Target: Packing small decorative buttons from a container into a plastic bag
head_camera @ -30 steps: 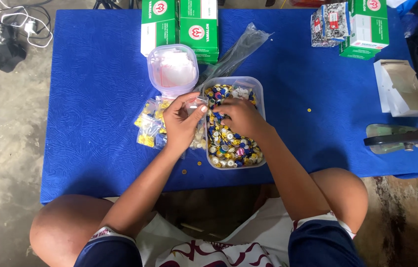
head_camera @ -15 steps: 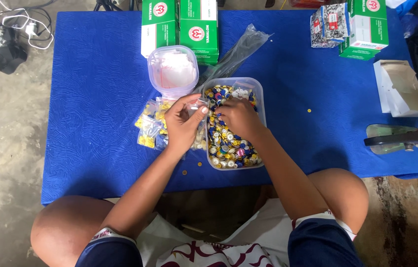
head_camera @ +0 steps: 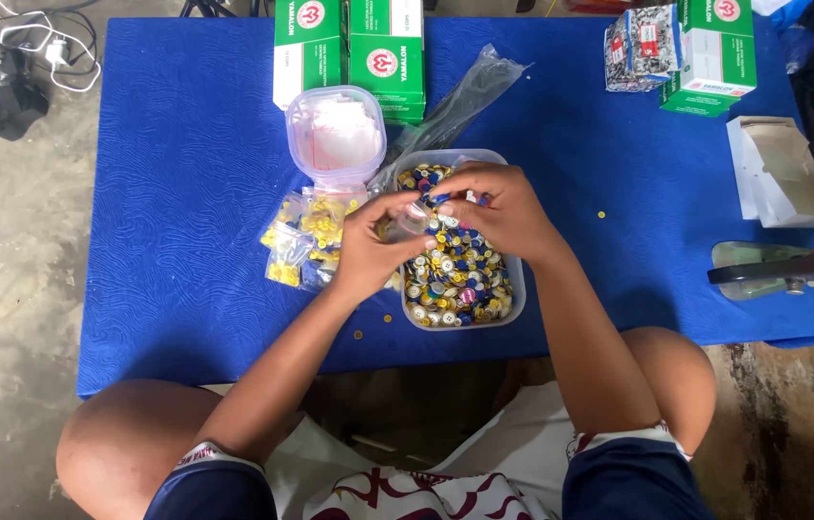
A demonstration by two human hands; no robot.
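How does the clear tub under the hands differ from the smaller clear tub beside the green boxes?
The rectangular tub is larger and heaped with small round buttons in gold, white and blue; the smaller tub is rounder and holds pale pink, flat contents. Both hands, left hand and right hand, work over the rectangular tub; nothing touches the smaller tub. Both are clear plastic, lidless, on the blue table.

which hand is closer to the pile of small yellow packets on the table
Left. The left hand lies right beside the yellow packets; the right hand is farther off, above the button tub.
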